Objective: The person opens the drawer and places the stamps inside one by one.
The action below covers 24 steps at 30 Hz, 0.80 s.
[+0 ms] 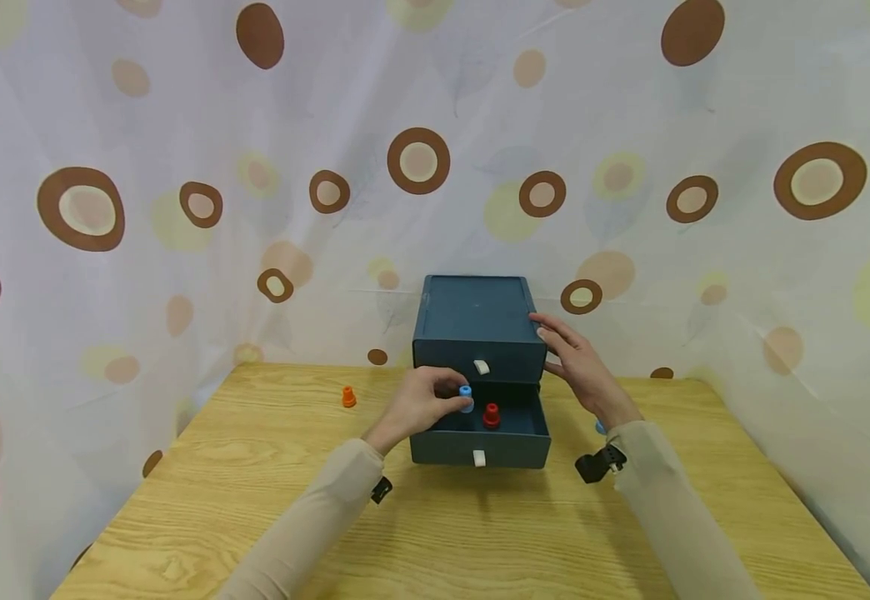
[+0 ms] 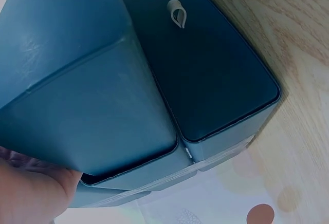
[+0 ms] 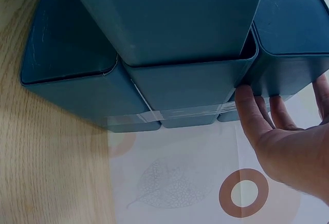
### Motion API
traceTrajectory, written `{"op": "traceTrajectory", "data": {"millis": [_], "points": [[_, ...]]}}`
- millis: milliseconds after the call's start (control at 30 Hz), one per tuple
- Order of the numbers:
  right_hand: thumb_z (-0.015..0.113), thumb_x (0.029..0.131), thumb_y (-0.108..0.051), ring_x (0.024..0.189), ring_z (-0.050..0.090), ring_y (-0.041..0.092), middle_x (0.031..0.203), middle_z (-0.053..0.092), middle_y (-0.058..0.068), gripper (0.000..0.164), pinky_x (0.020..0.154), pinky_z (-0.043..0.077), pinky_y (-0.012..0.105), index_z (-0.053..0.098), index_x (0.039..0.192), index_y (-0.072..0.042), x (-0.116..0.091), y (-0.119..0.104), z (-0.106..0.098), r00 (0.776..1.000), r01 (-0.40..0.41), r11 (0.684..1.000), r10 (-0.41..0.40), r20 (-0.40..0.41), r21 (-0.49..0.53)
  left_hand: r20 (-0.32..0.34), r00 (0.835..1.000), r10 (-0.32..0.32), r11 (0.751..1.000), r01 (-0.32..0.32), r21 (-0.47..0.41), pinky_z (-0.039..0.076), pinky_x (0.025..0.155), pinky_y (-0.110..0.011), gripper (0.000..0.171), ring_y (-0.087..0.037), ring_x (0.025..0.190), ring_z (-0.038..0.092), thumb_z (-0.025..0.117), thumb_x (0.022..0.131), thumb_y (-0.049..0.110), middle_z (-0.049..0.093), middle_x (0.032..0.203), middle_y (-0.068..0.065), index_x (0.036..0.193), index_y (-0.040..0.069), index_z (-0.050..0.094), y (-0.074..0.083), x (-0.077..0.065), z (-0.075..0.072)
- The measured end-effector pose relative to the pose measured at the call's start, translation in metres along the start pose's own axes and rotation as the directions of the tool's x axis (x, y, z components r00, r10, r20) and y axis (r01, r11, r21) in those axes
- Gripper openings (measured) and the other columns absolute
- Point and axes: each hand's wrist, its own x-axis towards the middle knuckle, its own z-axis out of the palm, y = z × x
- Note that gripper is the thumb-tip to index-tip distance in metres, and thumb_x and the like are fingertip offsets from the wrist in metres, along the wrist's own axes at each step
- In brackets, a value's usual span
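Note:
A dark blue drawer unit (image 1: 477, 308) stands at the back of the table, its middle drawer (image 1: 446, 450) pulled out. Over that drawer's left part, my left hand (image 1: 423, 404) pinches a small light blue stepped piece (image 1: 467, 392) between thumb and fingers; whether the piece touches the drawer floor, I cannot tell. A red piece (image 1: 491, 415) of similar shape sits upright inside, to the right. My right hand (image 1: 581, 367) rests against the unit's right side, fingers spread, as the right wrist view also shows. The left wrist view shows the left hand (image 2: 31, 196) only in part.
An orange piece (image 1: 348, 397) stands on the wooden table (image 1: 270, 475) left of the unit. Partly hidden by the right wrist is a blue object (image 1: 600, 427). A lower drawer with a white loop handle (image 2: 177, 14) is closed. Behind hangs a patterned curtain (image 1: 360, 275).

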Motion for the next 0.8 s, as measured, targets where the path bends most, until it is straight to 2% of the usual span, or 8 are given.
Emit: {"op": "traceTrajectory", "data": {"millis": [233,400,700,800], "points": [[0.043,0.104,-0.045,0.151,0.012,0.036,0.165,0.011,0.005,0.058,0.117,0.021,0.06,0.032,0.154,-0.019,0.0,-0.001,0.0,1.0,-0.001,1.0,0.001,0.001,-0.002,0.062,0.998,-0.001,0.998,-0.002,0.06,0.057,0.081,-0.029,0.022,-0.009,0.086,0.069,0.077,0.086,0.024,0.074,0.1,0.001,0.106,0.013,0.074,0.002,0.005,0.001],[0.043,0.104,-0.044,0.151,0.012,0.035,0.165,0.011,0.005,0.058,0.117,0.021,0.06,0.032,0.154,-0.019,0.0,0.0,0.0,1.0,0.0,1.0,0.0,0.002,-0.003,0.107,0.994,-0.021,0.993,0.009,0.114,0.056,0.08,-0.027,0.02,-0.007,0.086,0.069,0.077,0.086,0.024,0.075,0.098,0.002,0.103,0.014,0.075,0.004,0.009,0.002],[0.044,0.103,-0.045,0.151,0.013,0.035,0.165,0.012,0.005,0.059,0.117,0.021,0.06,0.032,0.154,-0.019,0.0,0.0,0.0,1.0,0.003,1.0,-0.003,0.001,-0.005,0.139,0.989,-0.043,0.982,0.016,0.19,0.056,0.081,-0.026,0.022,-0.008,0.088,0.069,0.077,0.086,0.023,0.076,0.098,0.001,0.106,0.012,0.075,0.004,0.017,0.004],[0.044,0.103,-0.045,0.151,0.012,0.035,0.165,0.012,0.005,0.058,0.117,0.021,0.06,0.032,0.154,-0.019,0.0,0.0,0.0,1.0,0.003,1.0,-0.003,-0.002,-0.005,0.146,0.989,-0.029,0.98,0.0,0.198,0.056,0.081,-0.026,0.022,-0.008,0.089,0.07,0.076,0.087,0.022,0.076,0.099,0.001,0.106,0.012,0.075,0.003,0.019,0.004]]}}
